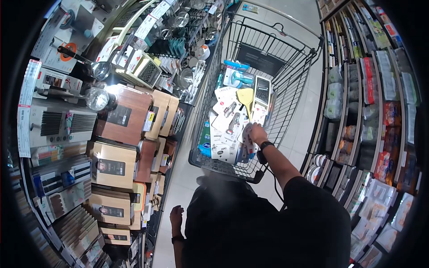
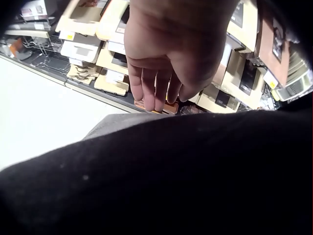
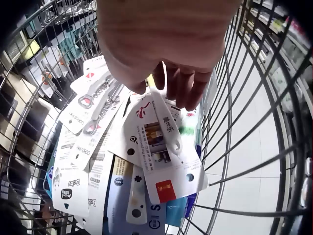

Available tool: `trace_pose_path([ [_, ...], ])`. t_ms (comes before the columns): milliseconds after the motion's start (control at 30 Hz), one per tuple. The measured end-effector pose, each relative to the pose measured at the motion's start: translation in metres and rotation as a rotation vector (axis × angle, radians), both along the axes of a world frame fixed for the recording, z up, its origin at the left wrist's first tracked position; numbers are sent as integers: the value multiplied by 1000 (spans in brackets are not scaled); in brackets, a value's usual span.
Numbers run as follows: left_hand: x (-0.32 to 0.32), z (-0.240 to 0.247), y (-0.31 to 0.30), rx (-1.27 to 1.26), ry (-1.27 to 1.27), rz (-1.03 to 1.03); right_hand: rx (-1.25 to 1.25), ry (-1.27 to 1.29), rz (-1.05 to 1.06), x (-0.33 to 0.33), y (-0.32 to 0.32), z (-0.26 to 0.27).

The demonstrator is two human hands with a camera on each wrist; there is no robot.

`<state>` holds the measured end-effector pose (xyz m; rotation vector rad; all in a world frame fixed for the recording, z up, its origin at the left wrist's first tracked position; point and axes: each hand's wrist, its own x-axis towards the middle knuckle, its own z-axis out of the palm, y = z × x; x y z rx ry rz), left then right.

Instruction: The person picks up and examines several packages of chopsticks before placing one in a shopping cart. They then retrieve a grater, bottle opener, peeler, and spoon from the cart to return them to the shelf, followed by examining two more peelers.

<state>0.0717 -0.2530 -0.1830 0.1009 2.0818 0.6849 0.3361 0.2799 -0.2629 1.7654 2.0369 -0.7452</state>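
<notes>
Over the shopping cart's contents, my right hand (image 1: 258,134) (image 3: 164,49) pinches the handle of a yellow utensil (image 1: 245,96) with a broad flat head. A white and red printed card (image 3: 166,169) hangs at the handle, below the fingers in the right wrist view. Packaged corkscrew-like tools (image 3: 100,103) on white cards lie beside it. My left hand (image 1: 177,217) (image 2: 171,54) hangs low beside the body, its fingers loosely extended and holding nothing; shelves of boards show behind it.
The wire cart (image 1: 297,80) stands in the aisle, holding several carded packages and a boxed item (image 1: 262,90). Wooden cutting boards (image 1: 123,114) and hanging ladles (image 1: 99,69) fill the left shelving. Packaged goods line the right shelves (image 1: 357,116).
</notes>
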Motion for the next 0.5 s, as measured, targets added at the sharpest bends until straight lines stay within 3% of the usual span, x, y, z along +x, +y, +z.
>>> trace_pose_path([
  [133,3,8,2,-41,-3,38,-11,5,-64,-1,8,-17],
  [200,3,6,-5,-80,4,-7,-134,97,-207,-3,17,-39],
  [300,3,-1,-20,-78,2,-36,-145,85,-285,-19,11,-11],
  [500,0,13,-7,-123,18,-55,-72,-9,-199,-18,5,-16],
])
